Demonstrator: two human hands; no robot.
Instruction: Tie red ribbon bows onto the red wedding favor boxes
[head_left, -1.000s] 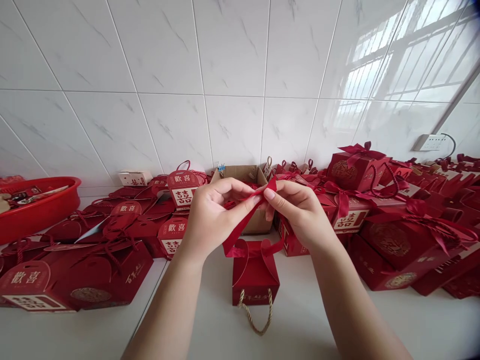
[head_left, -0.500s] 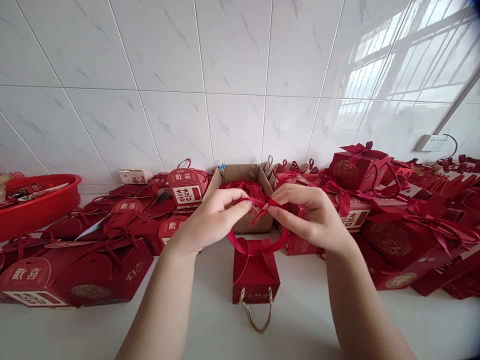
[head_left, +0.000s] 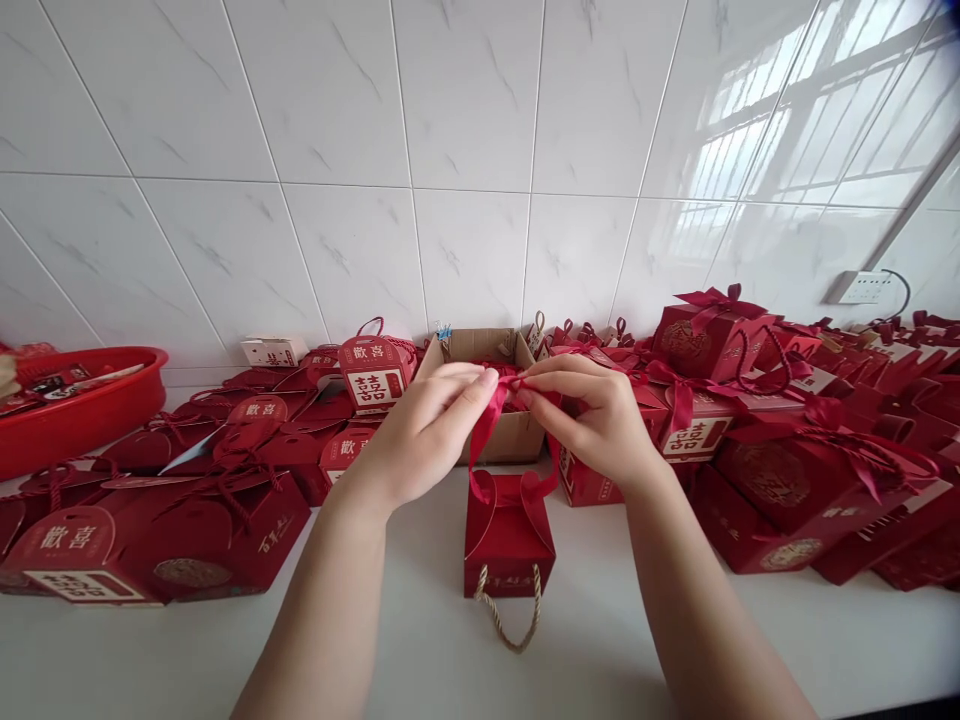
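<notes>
A small red gift box (head_left: 508, 545) with a beige rope handle (head_left: 512, 620) stands on the white counter (head_left: 420, 660) in front of me. A red ribbon (head_left: 487, 425) rises from the box top to my fingers. My left hand (head_left: 420, 430) pinches the ribbon between thumb and fingertips, just above the box. My right hand (head_left: 600, 420) pinches the ribbon's other part, fingertips nearly touching the left ones. Both hands hover over the box, in front of an open cardboard carton (head_left: 517, 440).
Many red gift boxes lie at the left (head_left: 157, 540) and are piled at the right (head_left: 787, 470), some tied with bows. A red plastic basin (head_left: 75, 415) sits at the far left. The tiled wall (head_left: 465, 200) is close behind, with a socket (head_left: 855, 286) at the right.
My hands have drawn closer together and the ribbon loops have pulled in tighter above the box. The box has stayed in place.
</notes>
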